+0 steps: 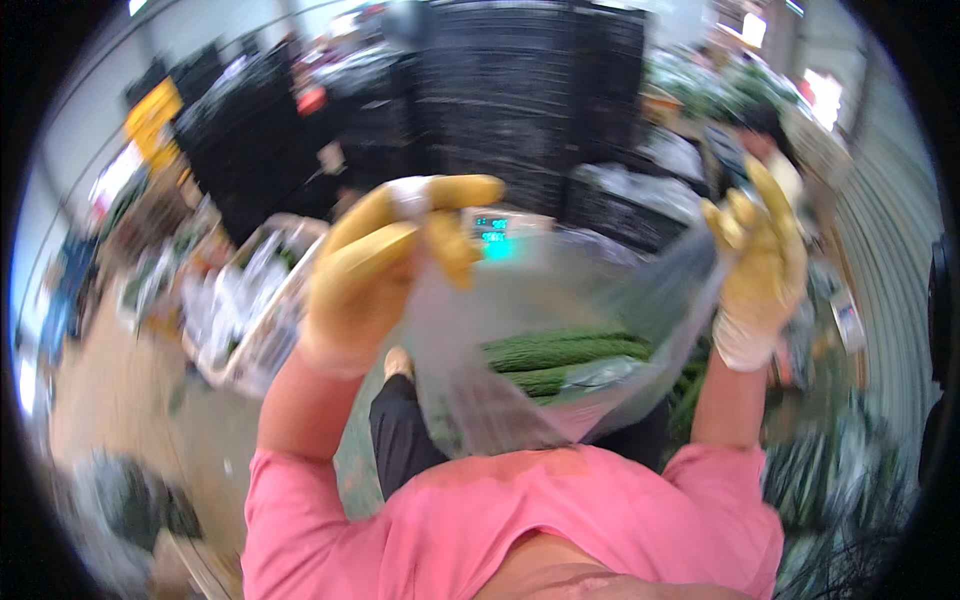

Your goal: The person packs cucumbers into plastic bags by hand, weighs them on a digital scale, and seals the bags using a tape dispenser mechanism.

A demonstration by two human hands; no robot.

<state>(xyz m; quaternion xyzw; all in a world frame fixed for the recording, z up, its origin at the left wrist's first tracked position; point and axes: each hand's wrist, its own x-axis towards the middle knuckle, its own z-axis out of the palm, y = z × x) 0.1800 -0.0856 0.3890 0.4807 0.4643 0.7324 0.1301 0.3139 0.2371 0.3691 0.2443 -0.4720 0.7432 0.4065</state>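
Note:
A clear plastic bag (472, 382) is stretched between my raised hands, its mouth spread wide. My left hand (364, 289), in a yellow-coated glove with a white band at one finger, grips one side of it. The other side is held by my right hand (761, 262), gloved alike, with some fingers pointing up. Long green cucumbers (562, 352) lie side by side low between my arms, partly seen through the film. Whether they are inside the bag or behind it I cannot tell. Beyond the bag, a scale's lit display (492, 229) shows digits.
Stacked black crates (495, 97) rise ahead. A crate lined with plastic bags (244, 307) stands to the left. Leafy-looking green produce (832, 465) lies at the lower right. Another person (776, 150) is at the upper right. Much of the surroundings is blurred.

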